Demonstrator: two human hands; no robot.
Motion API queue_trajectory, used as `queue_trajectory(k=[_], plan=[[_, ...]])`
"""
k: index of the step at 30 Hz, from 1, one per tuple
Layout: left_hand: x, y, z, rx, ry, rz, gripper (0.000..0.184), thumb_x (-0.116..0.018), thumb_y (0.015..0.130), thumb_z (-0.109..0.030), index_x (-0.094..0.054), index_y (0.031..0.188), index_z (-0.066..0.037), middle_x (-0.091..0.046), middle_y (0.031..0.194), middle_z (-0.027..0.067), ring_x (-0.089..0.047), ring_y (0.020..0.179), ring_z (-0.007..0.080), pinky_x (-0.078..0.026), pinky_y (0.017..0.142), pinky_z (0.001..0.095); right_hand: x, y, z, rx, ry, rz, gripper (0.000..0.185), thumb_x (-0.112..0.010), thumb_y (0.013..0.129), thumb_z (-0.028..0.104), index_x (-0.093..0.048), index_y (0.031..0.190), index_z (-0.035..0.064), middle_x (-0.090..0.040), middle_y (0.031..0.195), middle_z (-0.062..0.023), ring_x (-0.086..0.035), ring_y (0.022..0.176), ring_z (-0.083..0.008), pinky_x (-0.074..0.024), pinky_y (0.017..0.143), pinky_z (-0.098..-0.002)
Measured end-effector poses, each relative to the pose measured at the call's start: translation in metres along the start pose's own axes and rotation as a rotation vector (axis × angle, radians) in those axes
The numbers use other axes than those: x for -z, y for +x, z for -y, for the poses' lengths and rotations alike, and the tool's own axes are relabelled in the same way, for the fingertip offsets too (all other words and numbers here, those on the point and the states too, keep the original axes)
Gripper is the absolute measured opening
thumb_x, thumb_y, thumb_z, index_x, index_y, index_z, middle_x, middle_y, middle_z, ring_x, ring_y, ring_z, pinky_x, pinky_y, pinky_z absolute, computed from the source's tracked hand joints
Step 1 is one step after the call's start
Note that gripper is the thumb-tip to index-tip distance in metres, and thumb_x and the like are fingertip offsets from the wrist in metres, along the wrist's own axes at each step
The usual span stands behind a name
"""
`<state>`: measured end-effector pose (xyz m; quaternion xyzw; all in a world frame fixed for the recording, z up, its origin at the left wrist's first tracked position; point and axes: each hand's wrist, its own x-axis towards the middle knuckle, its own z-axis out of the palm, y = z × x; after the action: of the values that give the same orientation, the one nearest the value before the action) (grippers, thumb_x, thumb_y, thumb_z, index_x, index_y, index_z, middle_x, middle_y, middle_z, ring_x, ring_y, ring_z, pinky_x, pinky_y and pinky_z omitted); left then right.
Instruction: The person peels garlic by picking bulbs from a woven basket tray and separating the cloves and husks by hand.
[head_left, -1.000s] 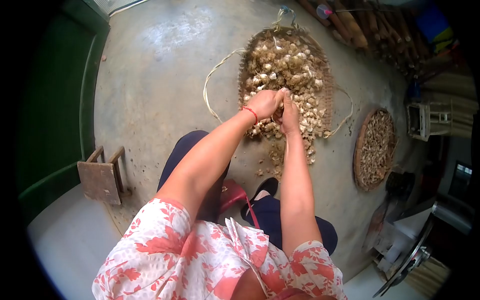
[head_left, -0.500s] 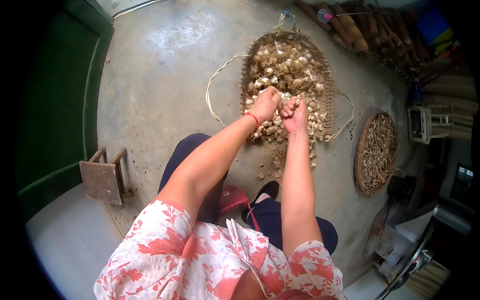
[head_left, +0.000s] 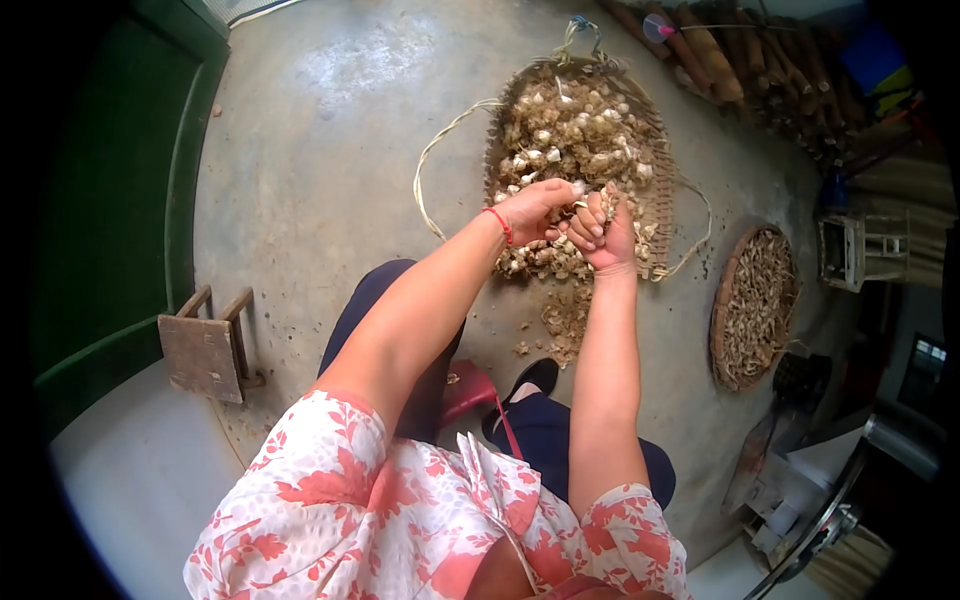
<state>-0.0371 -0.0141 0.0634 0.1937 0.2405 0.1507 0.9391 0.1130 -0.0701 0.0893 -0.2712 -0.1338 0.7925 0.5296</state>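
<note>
A long woven basket (head_left: 660, 225) on the floor holds many garlic bulbs (head_left: 540, 137) with dry brown roots and husks. Over its near part, my left hand (head_left: 533, 210), with a red cord at the wrist, has its thumb and fingers closed at a whitish garlic bulb (head_left: 579, 188). Close beside it, my right hand (head_left: 603, 238) is curled round a garlic bulb with dry roots (head_left: 610, 198), which pokes out above the fingers. The fingertips of both hands nearly meet, and the small pieces between them are hard to make out.
Loose husks and roots (head_left: 566, 318) lie on the floor before the basket. At right is a round tray (head_left: 717, 340) of dried pieces. A small wooden stool (head_left: 200, 355) stands at left, near a green door (head_left: 110, 200). Logs (head_left: 705, 60) are stacked at upper right.
Both hands have shifted slightly right and down. My left hand has turned, with its fingers more extended toward the right hand, which still grips its bulb.
</note>
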Motion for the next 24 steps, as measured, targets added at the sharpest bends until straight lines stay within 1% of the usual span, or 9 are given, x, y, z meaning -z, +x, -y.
queue_trajectory(k=[4,6,7,10,11,14,16,22,24], plan=[[-0.001,0.005,-0.001,-0.15,0.131,-0.23,0.01,-0.057,0.09,-0.022,-0.051,0.094,-0.015,-0.049,0.073,-0.0014,-0.044,0.053,0.0079,-0.029,0.043,0.0214,0.008,0.011,-0.004,0.135,-0.162,-0.315,0.045,-0.048,0.093,0.041,-0.043,0.06,0.0106,-0.039,0.048,0.0001,-0.031,0.038,-0.0084,-0.0283,0.038,-0.0221],[-0.008,0.003,-0.003,-0.256,0.192,-0.277,0.01,-0.055,0.091,-0.022,-0.051,0.095,-0.014,-0.052,0.075,-0.0008,-0.045,0.052,0.0079,-0.03,0.043,0.021,0.03,0.017,-0.014,0.532,-1.24,-0.866,0.042,-0.049,0.093,0.04,-0.047,0.065,0.0094,-0.043,0.051,-0.0015,-0.036,0.041,-0.009,-0.0273,0.038,-0.0238],[-0.012,-0.001,-0.006,-0.236,0.236,-0.274,0.011,-0.054,0.092,-0.023,-0.052,0.097,-0.013,-0.055,0.078,0.0001,-0.046,0.052,0.008,-0.031,0.043,0.0214,0.038,0.013,-0.014,0.479,-1.161,-0.973,0.037,-0.049,0.094,0.037,-0.051,0.071,0.0076,-0.047,0.054,-0.0025,-0.041,0.043,-0.0092,-0.0285,0.039,-0.0238],[-0.009,0.001,-0.003,-0.133,0.331,-0.229,0.011,-0.053,0.092,-0.022,-0.053,0.097,-0.013,-0.057,0.079,0.0003,-0.046,0.05,0.0083,-0.031,0.043,0.0218,0.046,0.002,-0.013,0.25,-0.811,-1.01,0.037,-0.049,0.094,0.037,-0.055,0.076,0.006,-0.048,0.057,0.0001,-0.04,0.043,-0.0071,-0.0325,0.04,-0.0223],[-0.006,0.004,0.003,-0.13,0.371,-0.253,0.017,-0.052,0.092,-0.03,-0.053,0.094,-0.014,-0.056,0.077,-0.0001,-0.046,0.05,0.0086,-0.032,0.044,0.0213,0.047,0.004,-0.015,0.21,-0.639,-0.83,0.037,-0.048,0.095,0.039,-0.055,0.081,0.005,-0.048,0.057,0.0001,-0.04,0.043,-0.0071,-0.0333,0.039,-0.022],[-0.014,0.004,-0.001,0.065,0.329,-0.331,0.03,-0.05,0.091,-0.044,-0.054,0.091,-0.015,-0.056,0.077,-0.0003,-0.046,0.05,0.0089,-0.032,0.044,0.0214,0.02,0.007,-0.02,0.12,-0.538,-0.702,0.04,-0.047,0.095,0.042,-0.055,0.078,0.0061,-0.049,0.055,-0.0003,-0.041,0.043,-0.0068,-0.0337,0.037,-0.0219],[-0.01,0.003,0.0,0.086,0.506,-0.24,0.048,-0.049,0.086,-0.06,-0.057,0.083,-0.013,-0.053,0.069,-0.0013,-0.043,0.049,0.0091,-0.03,0.045,0.0223,0.014,0.009,-0.022,0.102,-0.606,-0.684,0.045,-0.046,0.095,0.045,-0.056,0.076,0.0053,-0.049,0.054,-0.0001,-0.04,0.042,-0.0068,-0.0317,0.036,-0.0224],[-0.009,0.007,0.0,0.022,0.54,-0.244,0.047,-0.052,0.087,-0.057,-0.063,0.086,-0.011,-0.048,0.061,-0.004,-0.041,0.048,0.0068,-0.028,0.044,0.0225,0.012,0.002,-0.017,0.157,-1.023,-0.641,0.051,-0.042,0.096,0.045,-0.057,0.07,0.0036,-0.048,0.052,0.0005,-0.04,0.042,-0.0074,-0.0263,0.037,-0.0231],[-0.01,0.009,0.002,-0.046,0.511,-0.235,0.045,-0.053,0.087,-0.055,-0.061,0.078,-0.012,-0.047,0.061,-0.0042,-0.04,0.048,0.0058,-0.028,0.045,0.0224,0.014,0.001,-0.015,0.159,-1.129,-0.667,0.05,-0.042,0.096,0.045,-0.056,0.07,0.0042,-0.046,0.051,0.0009,-0.04,0.043,-0.0077,-0.029,0.038,-0.0242]])
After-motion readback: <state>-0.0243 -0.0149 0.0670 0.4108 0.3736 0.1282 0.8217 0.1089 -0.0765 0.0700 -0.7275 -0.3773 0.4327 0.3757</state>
